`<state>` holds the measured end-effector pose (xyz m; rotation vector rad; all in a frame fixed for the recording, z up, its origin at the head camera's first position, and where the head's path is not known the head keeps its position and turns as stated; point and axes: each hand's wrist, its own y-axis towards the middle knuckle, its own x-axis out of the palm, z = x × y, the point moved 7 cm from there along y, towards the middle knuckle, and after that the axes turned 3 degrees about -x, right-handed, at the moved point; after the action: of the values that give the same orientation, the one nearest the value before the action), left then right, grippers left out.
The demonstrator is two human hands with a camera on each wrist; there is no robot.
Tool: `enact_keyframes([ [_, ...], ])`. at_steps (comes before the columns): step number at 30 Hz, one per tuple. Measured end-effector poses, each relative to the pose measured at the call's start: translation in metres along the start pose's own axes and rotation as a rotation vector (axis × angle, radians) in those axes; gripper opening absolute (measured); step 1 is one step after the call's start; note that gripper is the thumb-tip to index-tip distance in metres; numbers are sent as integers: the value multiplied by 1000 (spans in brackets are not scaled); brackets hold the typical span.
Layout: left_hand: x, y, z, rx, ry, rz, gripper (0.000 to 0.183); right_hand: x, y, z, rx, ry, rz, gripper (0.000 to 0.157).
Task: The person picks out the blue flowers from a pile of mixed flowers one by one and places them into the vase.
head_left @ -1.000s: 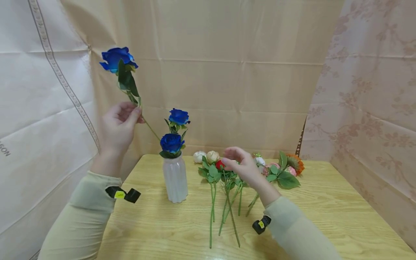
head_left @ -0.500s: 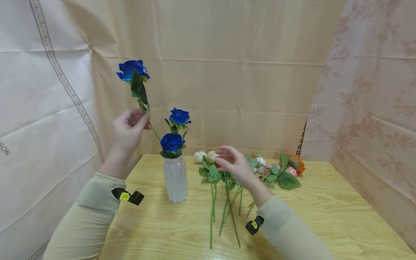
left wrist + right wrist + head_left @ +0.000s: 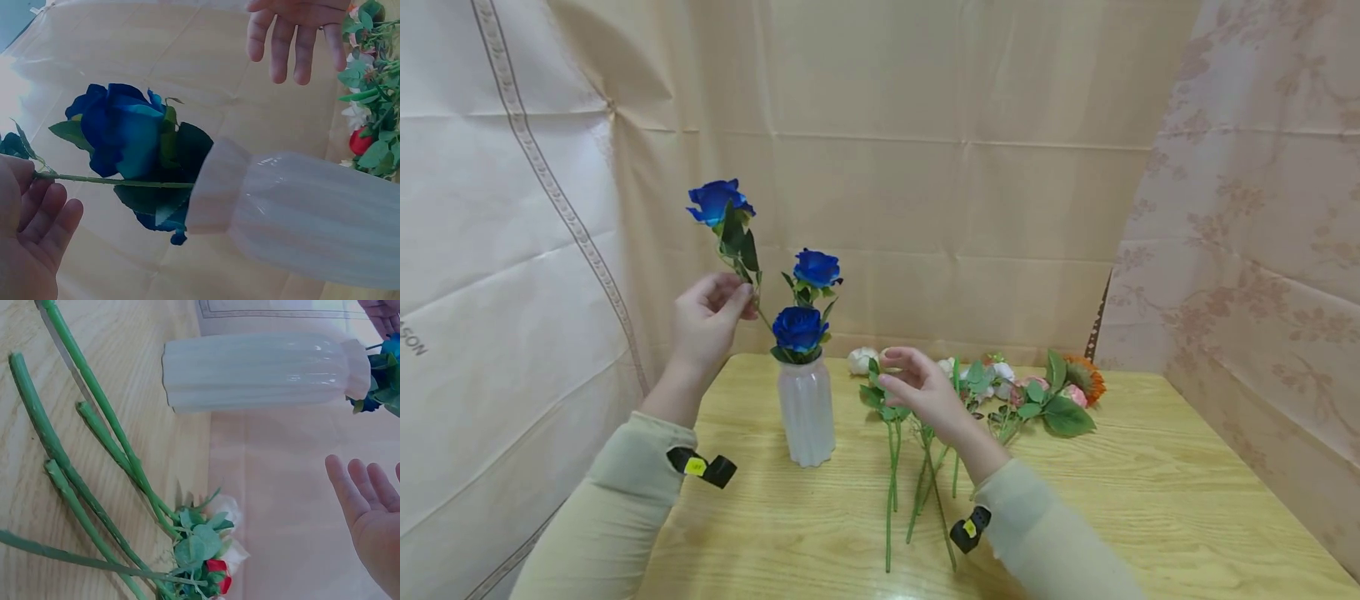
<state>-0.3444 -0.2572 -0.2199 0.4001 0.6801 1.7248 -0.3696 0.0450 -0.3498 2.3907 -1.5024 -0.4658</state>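
Observation:
My left hand (image 3: 706, 327) pinches the stem of a blue rose (image 3: 718, 202) between thumb and fingers, left of a white ribbed vase (image 3: 807, 421). The left wrist view shows the rose stem (image 3: 112, 181) running into the vase's mouth, the lower end hidden inside. A low blue rose (image 3: 800, 329) and a taller blue rose (image 3: 817, 267) stand in the vase. To the vase's right my right hand (image 3: 925, 393) hovers in front of the lying flowers, fingers loosely bent and holding nothing.
Loose artificial flowers lie at the back of the wooden table (image 3: 1150, 475), among them a white flower (image 3: 862, 361), a red flower (image 3: 219, 575) and an orange flower (image 3: 1086, 379). Several green stems (image 3: 891, 492) point toward the front. Beige cloth (image 3: 962, 192) hangs behind.
My left hand has moved down and right, lowering the pinched blue rose closer to the vase. My right hand has drifted left toward the vase, still holding nothing.

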Motion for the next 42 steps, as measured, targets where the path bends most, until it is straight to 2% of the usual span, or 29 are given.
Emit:
enact_keyframes([
  [5,-1,-6,-9,7,59,-25,22,4,-1,2,10,-3,-7,48],
  [17,5,-23,-34,-54,133,-80,29,8,0,5,25,-42,-27,47],
  [21,7,-27,-42,-52,158,-92,26,10,0,5,27,-44,-34,47],
  [33,20,-39,-56,-45,254,-161,16,12,-3,17,32,-38,-31,47],
  [42,26,-42,-58,-48,311,-201,14,12,-5,18,51,-23,-43,49],
])
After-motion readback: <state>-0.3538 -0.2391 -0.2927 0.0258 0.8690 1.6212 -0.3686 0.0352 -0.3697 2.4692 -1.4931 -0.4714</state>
